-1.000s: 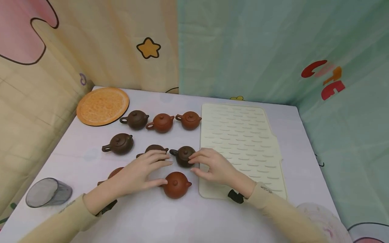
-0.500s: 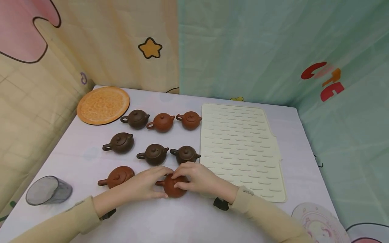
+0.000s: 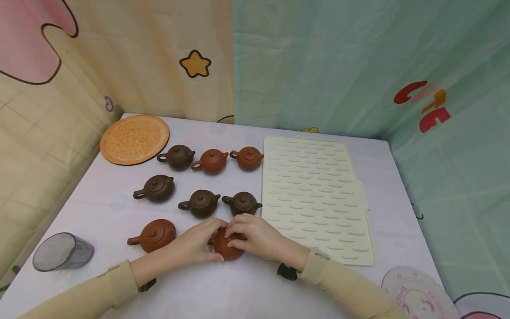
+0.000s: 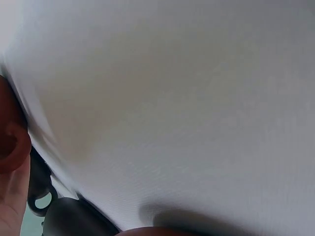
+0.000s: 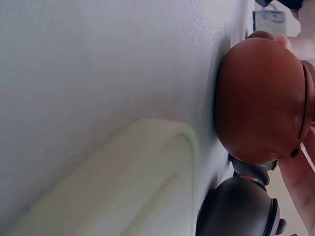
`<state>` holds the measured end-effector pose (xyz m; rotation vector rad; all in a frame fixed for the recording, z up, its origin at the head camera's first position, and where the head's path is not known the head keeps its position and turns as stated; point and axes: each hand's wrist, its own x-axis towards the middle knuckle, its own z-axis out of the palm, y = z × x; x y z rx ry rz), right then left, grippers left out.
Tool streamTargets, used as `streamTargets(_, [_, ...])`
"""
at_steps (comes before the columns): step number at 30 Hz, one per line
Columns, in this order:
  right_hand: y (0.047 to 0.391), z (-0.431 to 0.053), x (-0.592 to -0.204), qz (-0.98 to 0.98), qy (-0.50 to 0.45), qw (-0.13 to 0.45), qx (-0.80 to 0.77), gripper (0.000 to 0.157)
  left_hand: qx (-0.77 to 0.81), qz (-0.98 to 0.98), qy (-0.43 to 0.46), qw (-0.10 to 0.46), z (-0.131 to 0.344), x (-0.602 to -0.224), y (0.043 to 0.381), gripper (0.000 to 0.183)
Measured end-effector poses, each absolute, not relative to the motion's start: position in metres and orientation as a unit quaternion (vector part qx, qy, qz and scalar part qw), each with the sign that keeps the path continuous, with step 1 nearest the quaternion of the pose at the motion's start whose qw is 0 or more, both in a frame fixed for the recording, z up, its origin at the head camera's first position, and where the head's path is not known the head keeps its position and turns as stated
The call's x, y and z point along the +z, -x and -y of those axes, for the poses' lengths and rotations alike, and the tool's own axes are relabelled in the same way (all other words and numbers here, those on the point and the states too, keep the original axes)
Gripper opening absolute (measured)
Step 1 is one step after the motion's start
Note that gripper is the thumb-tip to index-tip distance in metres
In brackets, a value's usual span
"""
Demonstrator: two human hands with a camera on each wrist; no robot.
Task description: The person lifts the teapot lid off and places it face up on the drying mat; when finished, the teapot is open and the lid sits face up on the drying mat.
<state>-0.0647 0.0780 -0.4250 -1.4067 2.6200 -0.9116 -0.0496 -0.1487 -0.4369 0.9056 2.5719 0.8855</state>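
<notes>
In the head view, a reddish-brown clay teapot [image 3: 228, 251] sits at the front of the group, partly hidden by both hands. My left hand [image 3: 195, 245] is around its handle side, fingers behind and thumb in front. From the right, my right hand [image 3: 255, 235] curls its fingers and thumb over the lid, covering the knob. The right wrist view shows the rounded teapot body [image 5: 261, 101] close up, fingers at its lid side. Just behind are two dark brown teapots [image 3: 202, 204] [image 3: 244, 203]. Another reddish-brown teapot [image 3: 157, 235] stands left of the hands.
A cream ridged mat [image 3: 314, 195] lies to the right. Farther back stand more teapots, dark [image 3: 179, 157] and reddish [image 3: 212, 161]. An orange round mat [image 3: 134, 139] is at back left, a grey tinted cup [image 3: 65, 251] at front left, a pink-patterned disc [image 3: 414, 292] at front right.
My right hand has moved left and nearer, from beside a dark teapot onto the front reddish-brown one. My left hand has come lower to the same teapot. Little differs over the last half second.
</notes>
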Motion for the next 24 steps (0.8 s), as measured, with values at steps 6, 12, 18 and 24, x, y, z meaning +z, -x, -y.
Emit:
streamTargets(6, [0.065, -0.079, -0.425, -0.835, 0.459, 0.000, -0.304, 0.012, 0.331, -0.884, -0.294, 0.150, 0.149, -0.437, 0.051, 0.067])
streamTargets(12, [0.062, -0.090, -0.423, -0.815, 0.424, 0.020, -0.394, 0.014, 0.330, -0.884, -0.299, 0.141, 0.153, -0.439, 0.050, 0.068])
streamTargets(18, [0.061, -0.121, -0.421, -0.779, 0.238, 0.149, -0.560, 0.018, 0.317, -0.890, -0.302, 0.125, 0.154, -0.439, 0.047, 0.067])
streamTargets(24, [0.077, -0.171, -0.436, -0.583, -0.023, 0.282, -0.761, 0.014, 0.309, -0.893, -0.307, 0.114, 0.152, -0.440, 0.046, 0.068])
